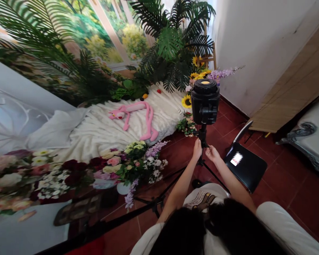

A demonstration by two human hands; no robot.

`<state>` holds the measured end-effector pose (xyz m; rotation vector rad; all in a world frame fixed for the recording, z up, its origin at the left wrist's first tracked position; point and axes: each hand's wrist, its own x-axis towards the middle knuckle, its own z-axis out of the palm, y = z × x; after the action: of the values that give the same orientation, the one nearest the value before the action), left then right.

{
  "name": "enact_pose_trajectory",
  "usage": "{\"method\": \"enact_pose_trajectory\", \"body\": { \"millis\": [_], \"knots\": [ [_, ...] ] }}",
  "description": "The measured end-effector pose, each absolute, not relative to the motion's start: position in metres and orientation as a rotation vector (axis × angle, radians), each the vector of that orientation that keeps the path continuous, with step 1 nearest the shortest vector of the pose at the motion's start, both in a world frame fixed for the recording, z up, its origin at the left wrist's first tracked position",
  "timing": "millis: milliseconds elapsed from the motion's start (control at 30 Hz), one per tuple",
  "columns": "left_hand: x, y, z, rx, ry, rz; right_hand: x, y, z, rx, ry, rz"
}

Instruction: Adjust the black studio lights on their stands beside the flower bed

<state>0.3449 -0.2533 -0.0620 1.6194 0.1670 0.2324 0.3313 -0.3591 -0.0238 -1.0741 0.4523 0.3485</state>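
Observation:
A black studio light (205, 102) stands upright on top of a black light stand (202, 134) in front of me. My left hand (197, 149) is closed around the stand's pole, just below the light. On the pole's other side, my right hand (213, 154) has its fingers curled at a small dark knob (205, 145). The stand's legs spread over the floor beneath my hands. Which fingers press on the knob is too small to make out.
A black chair (251, 170) with a blurred bright item on it stands at the right. Beyond the stand, a pink plush toy (135, 108) lies on a white furry cover (95, 129). Flowers (114, 161) line the left, and a dark pole (127, 214) crosses low left.

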Motion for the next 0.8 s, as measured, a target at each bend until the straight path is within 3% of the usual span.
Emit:
{"method": "enact_pose_trajectory", "body": {
  "millis": [233,433,600,800],
  "knots": [
    [0.327,-0.232,-0.064,1.581,0.148,0.311,0.312,-0.327,-0.037,-1.002,0.524,0.515],
    [0.288,-0.147,-0.064,1.584,0.45,0.572,0.321,-0.244,-0.016,-1.085,0.292,0.819],
    [0.224,-0.064,-0.064,1.55,0.783,0.889,0.307,-0.144,0.014,-1.139,0.007,1.071],
    [0.118,-0.018,-0.063,1.427,1.113,1.204,0.224,-0.051,0.028,-1.09,-0.317,1.41]
  ]
}}
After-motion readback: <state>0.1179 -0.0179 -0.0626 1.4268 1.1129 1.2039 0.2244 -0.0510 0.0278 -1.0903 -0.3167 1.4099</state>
